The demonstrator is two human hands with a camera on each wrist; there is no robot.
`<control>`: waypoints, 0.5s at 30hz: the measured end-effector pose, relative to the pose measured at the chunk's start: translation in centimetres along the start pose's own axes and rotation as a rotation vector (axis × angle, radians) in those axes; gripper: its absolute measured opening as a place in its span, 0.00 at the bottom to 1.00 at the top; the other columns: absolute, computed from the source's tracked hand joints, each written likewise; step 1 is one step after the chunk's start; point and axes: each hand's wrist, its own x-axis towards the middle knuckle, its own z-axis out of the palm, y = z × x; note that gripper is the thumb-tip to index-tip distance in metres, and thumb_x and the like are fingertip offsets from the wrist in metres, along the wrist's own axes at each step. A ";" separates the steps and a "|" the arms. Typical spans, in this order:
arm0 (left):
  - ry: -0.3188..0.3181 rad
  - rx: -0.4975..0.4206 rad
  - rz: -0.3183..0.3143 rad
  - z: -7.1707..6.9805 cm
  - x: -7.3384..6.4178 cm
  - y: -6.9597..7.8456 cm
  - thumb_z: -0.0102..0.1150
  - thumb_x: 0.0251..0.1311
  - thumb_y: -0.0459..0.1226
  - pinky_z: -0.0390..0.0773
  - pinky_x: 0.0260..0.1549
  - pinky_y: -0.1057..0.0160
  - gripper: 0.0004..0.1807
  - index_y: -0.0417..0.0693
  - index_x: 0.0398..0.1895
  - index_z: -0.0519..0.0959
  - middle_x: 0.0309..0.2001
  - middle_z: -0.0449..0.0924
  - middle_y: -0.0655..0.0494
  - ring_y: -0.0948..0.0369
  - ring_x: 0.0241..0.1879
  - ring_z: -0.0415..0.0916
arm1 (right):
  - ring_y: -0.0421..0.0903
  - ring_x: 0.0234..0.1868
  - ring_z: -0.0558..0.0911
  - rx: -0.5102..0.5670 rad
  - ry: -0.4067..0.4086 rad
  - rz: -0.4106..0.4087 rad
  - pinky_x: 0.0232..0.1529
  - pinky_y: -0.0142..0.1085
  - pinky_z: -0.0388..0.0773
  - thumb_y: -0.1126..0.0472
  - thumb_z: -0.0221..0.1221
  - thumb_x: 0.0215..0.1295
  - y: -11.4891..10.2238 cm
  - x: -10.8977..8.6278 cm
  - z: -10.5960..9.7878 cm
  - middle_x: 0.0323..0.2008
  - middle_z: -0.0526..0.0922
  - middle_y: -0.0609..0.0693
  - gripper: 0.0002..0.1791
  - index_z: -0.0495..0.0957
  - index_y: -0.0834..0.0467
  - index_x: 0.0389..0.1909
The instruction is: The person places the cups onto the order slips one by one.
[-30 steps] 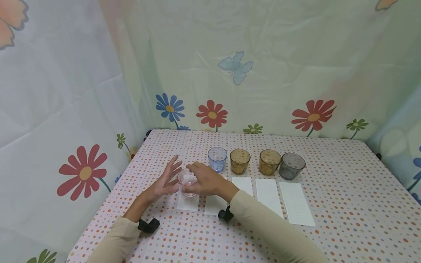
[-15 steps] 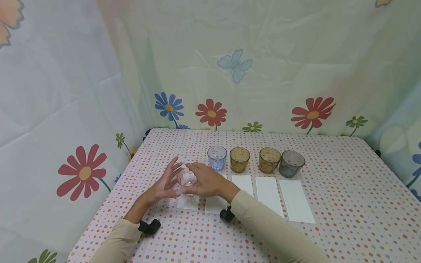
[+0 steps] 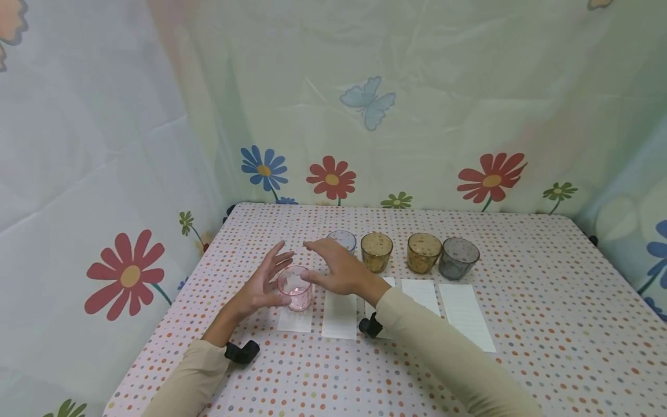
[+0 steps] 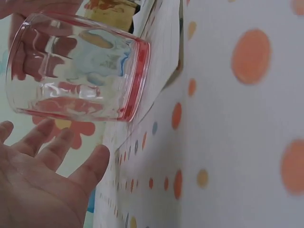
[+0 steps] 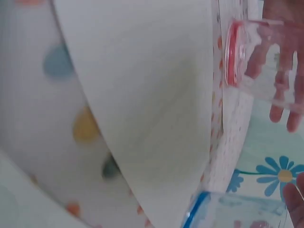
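A clear, pink-tinted glass (image 3: 297, 296) stands upright on the leftmost white paper strip (image 3: 294, 323). My left hand (image 3: 259, 289) is beside it on the left, fingers spread; in the left wrist view a gap shows between those fingers (image 4: 92, 168) and the glass wall. To the right of the glass hovers my right hand (image 3: 344, 271), fingers extended and holding nothing. Its thumb overlaps the pink rim in the head view. Partly hidden behind the right hand is a blue glass (image 3: 344, 237), also visible low in the right wrist view.
Two amber glasses (image 3: 377, 253) and a grey glass (image 3: 458, 259) continue the back row to the right of the blue one. More paper strips (image 3: 340, 318) lie in front of the row. A dotted cloth (image 3: 552, 313) covers the table, with printed curtains behind.
My right hand has let go of the pink glass and moved right and slightly back, toward the blue glass. The left hand has stayed beside the pink glass, which stands in about the same place.
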 end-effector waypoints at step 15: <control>0.001 -0.017 0.015 1.0 1.7 -0.3 0.76 0.50 0.34 0.61 0.67 0.31 0.56 0.45 0.80 0.52 0.74 0.57 0.31 0.33 0.71 0.57 | 0.54 0.67 0.70 -0.235 0.126 0.078 0.68 0.54 0.69 0.36 0.56 0.68 2.1 1.0 -3.0 0.66 0.75 0.55 0.40 0.69 0.58 0.71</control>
